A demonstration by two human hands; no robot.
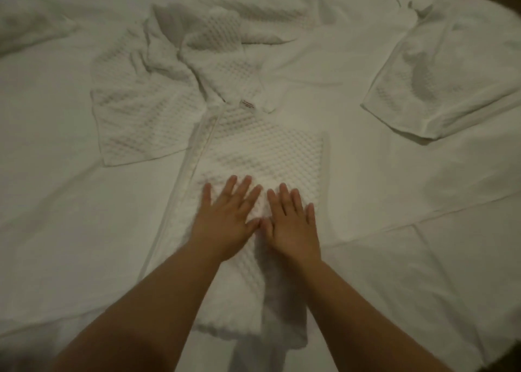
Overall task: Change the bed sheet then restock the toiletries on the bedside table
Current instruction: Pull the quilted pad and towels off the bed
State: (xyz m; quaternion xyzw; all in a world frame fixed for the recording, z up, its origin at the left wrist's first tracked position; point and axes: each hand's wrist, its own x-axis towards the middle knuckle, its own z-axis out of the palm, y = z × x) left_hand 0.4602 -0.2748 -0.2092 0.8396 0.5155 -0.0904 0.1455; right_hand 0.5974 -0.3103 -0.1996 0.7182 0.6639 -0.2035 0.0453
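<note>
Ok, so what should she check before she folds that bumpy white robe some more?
1. Both hands flat on the cloth: ok. The left hand and right hand press the bumpy robe with straight fingers.
2. Part under the hands smooth: ok.
3. Upper part flat: not ok, it is bunched up.
4. Sleeve folded in: not ok, it is spread out on the left.
5. Bed sheet smooth: not ok, creased.
6. Toiletries restocked: cannot tell, not in view.
</note>
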